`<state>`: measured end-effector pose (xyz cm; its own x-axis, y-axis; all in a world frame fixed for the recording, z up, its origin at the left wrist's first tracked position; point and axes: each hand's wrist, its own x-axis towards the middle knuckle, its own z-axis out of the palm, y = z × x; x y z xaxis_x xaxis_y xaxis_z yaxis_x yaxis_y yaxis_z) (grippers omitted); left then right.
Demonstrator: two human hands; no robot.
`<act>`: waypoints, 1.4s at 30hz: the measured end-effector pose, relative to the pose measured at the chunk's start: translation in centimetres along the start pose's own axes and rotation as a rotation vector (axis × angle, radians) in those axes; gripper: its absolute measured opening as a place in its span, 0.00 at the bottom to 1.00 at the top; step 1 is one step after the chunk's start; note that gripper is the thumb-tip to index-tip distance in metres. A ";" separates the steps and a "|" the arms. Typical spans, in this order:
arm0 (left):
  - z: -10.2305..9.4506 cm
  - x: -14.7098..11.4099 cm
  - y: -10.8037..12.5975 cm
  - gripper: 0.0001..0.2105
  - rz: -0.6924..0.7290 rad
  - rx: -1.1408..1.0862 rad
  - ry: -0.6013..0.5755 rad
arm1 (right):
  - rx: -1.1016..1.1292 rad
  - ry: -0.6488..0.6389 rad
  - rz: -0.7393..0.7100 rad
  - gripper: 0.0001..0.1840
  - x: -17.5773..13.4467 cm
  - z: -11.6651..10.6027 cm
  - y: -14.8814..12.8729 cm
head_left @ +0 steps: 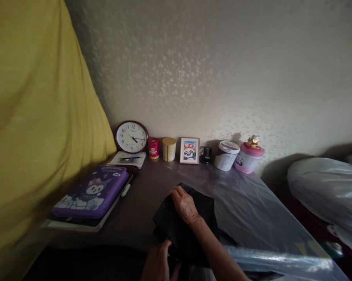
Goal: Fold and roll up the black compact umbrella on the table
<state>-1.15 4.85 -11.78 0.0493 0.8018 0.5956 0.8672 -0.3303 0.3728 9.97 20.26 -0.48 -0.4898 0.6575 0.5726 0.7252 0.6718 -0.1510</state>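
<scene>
A black, soft, folded piece of cloth or a bag [200,207] lies bunched over the near middle of the table; its exact kind does not show. Over its upper left part lies my right hand [184,205], the fingers bent and gripping the material near the far edge. At the lower near edge is my left hand [158,261], with its thumb against the black material and the other fingers mostly hidden and blurred. The forearm of my right arm crosses the item's right side.
A purple cartoon case [94,191] rests on books at left, beside a yellow curtain [47,109]. Along the wall stand a clock [131,136], a pink can [153,148], a yellow can [169,150], a picture frame [190,151] and two tubs [227,156]. Plastic covers the table [246,210].
</scene>
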 end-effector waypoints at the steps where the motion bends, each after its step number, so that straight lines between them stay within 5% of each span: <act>1: 0.0 0.1 0.1 0.18 0.006 -0.018 -0.004 | -0.004 -0.009 -0.002 0.10 0.0 0.0 0.0; 14: -0.3 0.1 0.2 0.20 0.001 0.012 -0.103 | 0.003 -0.045 0.004 0.09 0.2 0.0 0.0; 27: 0.6 0.3 0.4 0.36 0.053 0.290 -0.291 | -0.008 -0.065 -0.033 0.08 1.0 -0.8 -0.1; 42: 0.1 0.7 0.8 0.36 0.105 0.323 -0.180 | -0.048 -0.120 -0.076 0.09 1.2 -0.8 -0.3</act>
<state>-0.37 5.20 -11.11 0.2077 0.8560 0.4734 0.9628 -0.2645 0.0559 9.52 20.57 0.94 -0.5961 0.6437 0.4799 0.7052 0.7055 -0.0705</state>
